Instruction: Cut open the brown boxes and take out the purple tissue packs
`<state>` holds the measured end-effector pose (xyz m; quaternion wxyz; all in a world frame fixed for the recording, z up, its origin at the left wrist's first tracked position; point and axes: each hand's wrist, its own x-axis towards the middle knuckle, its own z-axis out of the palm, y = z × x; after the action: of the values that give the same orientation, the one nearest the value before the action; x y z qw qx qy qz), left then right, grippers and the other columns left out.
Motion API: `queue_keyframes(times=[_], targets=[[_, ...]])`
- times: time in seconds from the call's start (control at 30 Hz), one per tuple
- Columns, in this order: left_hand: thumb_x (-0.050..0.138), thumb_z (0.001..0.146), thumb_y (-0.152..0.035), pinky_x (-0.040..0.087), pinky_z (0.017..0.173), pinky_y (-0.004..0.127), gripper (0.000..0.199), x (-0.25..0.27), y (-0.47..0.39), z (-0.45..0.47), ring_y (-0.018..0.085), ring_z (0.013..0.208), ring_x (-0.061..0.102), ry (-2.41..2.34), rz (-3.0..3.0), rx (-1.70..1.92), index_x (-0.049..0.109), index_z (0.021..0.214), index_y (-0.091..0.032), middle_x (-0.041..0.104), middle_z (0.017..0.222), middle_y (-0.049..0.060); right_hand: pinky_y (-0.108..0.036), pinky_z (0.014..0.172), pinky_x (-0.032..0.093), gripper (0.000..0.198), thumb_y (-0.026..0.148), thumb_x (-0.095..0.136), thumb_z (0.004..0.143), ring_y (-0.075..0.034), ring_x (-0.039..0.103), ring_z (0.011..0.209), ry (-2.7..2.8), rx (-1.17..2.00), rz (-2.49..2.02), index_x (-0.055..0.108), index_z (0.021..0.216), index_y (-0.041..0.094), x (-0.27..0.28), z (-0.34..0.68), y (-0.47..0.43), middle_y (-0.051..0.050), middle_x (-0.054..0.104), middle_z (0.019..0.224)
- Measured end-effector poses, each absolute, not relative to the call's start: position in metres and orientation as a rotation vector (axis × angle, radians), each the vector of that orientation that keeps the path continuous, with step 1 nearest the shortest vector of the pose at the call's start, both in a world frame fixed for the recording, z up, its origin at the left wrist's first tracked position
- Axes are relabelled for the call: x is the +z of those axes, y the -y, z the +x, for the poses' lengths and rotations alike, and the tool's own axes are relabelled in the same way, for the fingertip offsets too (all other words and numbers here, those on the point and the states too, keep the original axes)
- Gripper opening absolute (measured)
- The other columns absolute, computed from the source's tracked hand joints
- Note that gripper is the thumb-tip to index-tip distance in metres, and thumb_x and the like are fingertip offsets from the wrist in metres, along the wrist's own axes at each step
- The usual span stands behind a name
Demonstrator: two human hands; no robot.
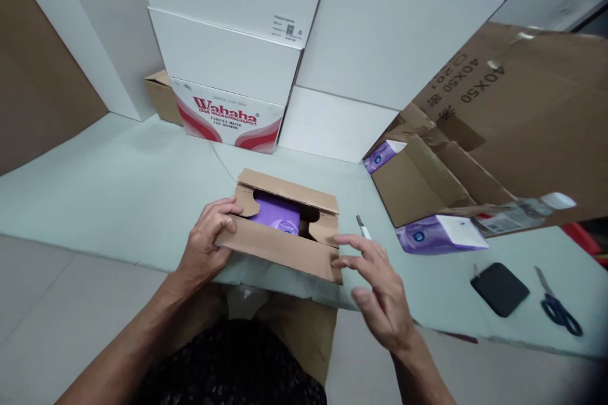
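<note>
Cardboard box (pixel 280 249) — left hand (pixel 206 237) grips one end, right hand (pixel 382 281) (spread, unclenched) touches the other; mouth upward, long axis crosswise.

Dark top (pixel 232 367) with small faint pattern, khaki-brown legwear (pixel 301 329), bare forearms (pixel 159 304)

A brown cardboard box (pixel 280 250) is left open at the top, with a purple pack (pixel 272 210) enclosed.
The box is set slightly askew at the near edge of the pale green tabletop (pixel 118 196), its long flaps spread apart and its short, curved end flaps (pixel 323 230) angled over the opening. The pack, marked with pale print, is seen left of centre, partly hidden; a dark gap is left to its right.
</note>
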<state>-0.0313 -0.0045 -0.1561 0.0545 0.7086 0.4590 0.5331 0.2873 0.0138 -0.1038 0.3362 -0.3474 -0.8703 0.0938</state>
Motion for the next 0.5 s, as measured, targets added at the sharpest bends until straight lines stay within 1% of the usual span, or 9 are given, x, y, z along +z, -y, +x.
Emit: queue_keyframes(times=[0.03, 0.1, 0.17, 0.2, 0.27, 0.37, 0.43, 0.5], targets=[[0.053, 0.081, 0.005, 0.053, 0.104, 0.047, 0.033, -0.156, 0.005, -0.029, 0.026, 0.128, 0.060, -1.407, 2.151, 1.623, 0.046, 0.093, -0.025, 0.069, 0.115, 0.007, -0.049, 0.099, 0.049, 0.032, 0.042, 0.042, 0.106, -0.030, 0.064, 0.120, 2.249, 0.248, -0.965, 0.070, 0.103, 0.025, -0.100, 0.287, -0.018, -0.011, 0.068, 0.129], [0.053, 0.080, 0.004, 0.052, 0.103, 0.048, 0.033, -0.155, 0.007, -0.024, 0.027, 0.128, 0.060, -1.430, 2.164, 1.628, 0.046, 0.093, -0.025, 0.068, 0.115, 0.007, -0.051, 0.104, 0.047, 0.032, 0.040, 0.046, 0.105, -0.030, 0.061, 0.127, 2.246, 0.215, -1.113, 0.076, 0.103, 0.027, -0.095, 0.281, -0.031, -0.011, 0.065, 0.136], [0.052, 0.078, 0.005, 0.052, 0.104, 0.050, 0.035, -0.155, 0.010, -0.019, 0.028, 0.130, 0.058, -1.440, 2.185, 1.613, 0.046, 0.094, -0.025, 0.067, 0.118, 0.009, -0.055, 0.108, 0.045, 0.032, 0.044, 0.051, 0.103, -0.033, 0.056, 0.135, 2.308, 0.205, -1.228, 0.079, 0.107, 0.029, -0.093, 0.274, -0.047, -0.011, 0.059, 0.147], [0.051, 0.077, 0.006, 0.052, 0.104, 0.051, 0.036, -0.155, 0.012, -0.017, 0.029, 0.132, 0.057, -1.438, 2.196, 1.600, 0.046, 0.094, -0.025, 0.067, 0.120, 0.009, -0.057, 0.110, 0.045, 0.034, 0.047, 0.051, 0.102, -0.035, 0.053, 0.138, 2.345, 0.213, -1.272, 0.078, 0.112, 0.028, -0.092, 0.269, -0.055, -0.013, 0.056, 0.151], [0.049, 0.073, 0.007, 0.051, 0.105, 0.051, 0.038, -0.156, 0.014, -0.014, 0.030, 0.134, 0.055, -1.422, 2.208, 1.561, 0.046, 0.094, -0.025, 0.066, 0.124, 0.010, -0.058, 0.111, 0.045, 0.042, 0.050, 0.051, 0.101, -0.037, 0.050, 0.142, 2.396, 0.217, -1.359, 0.073, 0.127, 0.026, -0.091, 0.261, -0.068, -0.016, 0.049, 0.158], [0.049, 0.067, 0.008, 0.051, 0.106, 0.051, 0.042, -0.156, 0.017, -0.015, 0.030, 0.135, 0.055, -1.400, 2.204, 1.508, 0.045, 0.094, -0.025, 0.066, 0.130, 0.011, -0.055, 0.107, 0.049, 0.051, 0.050, 0.048, 0.101, -0.038, 0.053, 0.138, 2.424, 0.190, -1.481, 0.063, 0.141, 0.023, -0.087, 0.252, -0.081, -0.018, 0.040, 0.164], [0.049, 0.066, 0.008, 0.052, 0.106, 0.050, 0.044, -0.156, 0.017, -0.016, 0.030, 0.136, 0.054, -1.389, 2.205, 1.482, 0.045, 0.094, -0.025, 0.067, 0.131, 0.011, -0.054, 0.104, 0.050, 0.055, 0.052, 0.048, 0.100, -0.038, 0.057, 0.133, 2.418, 0.146, -1.558, 0.059, 0.145, 0.023, -0.083, 0.246, -0.088, -0.019, 0.039, 0.163], [0.048, 0.066, 0.008, 0.052, 0.105, 0.050, 0.044, -0.156, 0.016, -0.017, 0.029, 0.136, 0.054, -1.369, 2.212, 1.476, 0.044, 0.094, -0.025, 0.067, 0.131, 0.012, -0.053, 0.102, 0.050, 0.063, 0.054, 0.049, 0.099, -0.040, 0.059, 0.130, 2.427, 0.119, -1.626, 0.051, 0.152, 0.020, -0.079, 0.240, -0.096, -0.022, 0.044, 0.159]])
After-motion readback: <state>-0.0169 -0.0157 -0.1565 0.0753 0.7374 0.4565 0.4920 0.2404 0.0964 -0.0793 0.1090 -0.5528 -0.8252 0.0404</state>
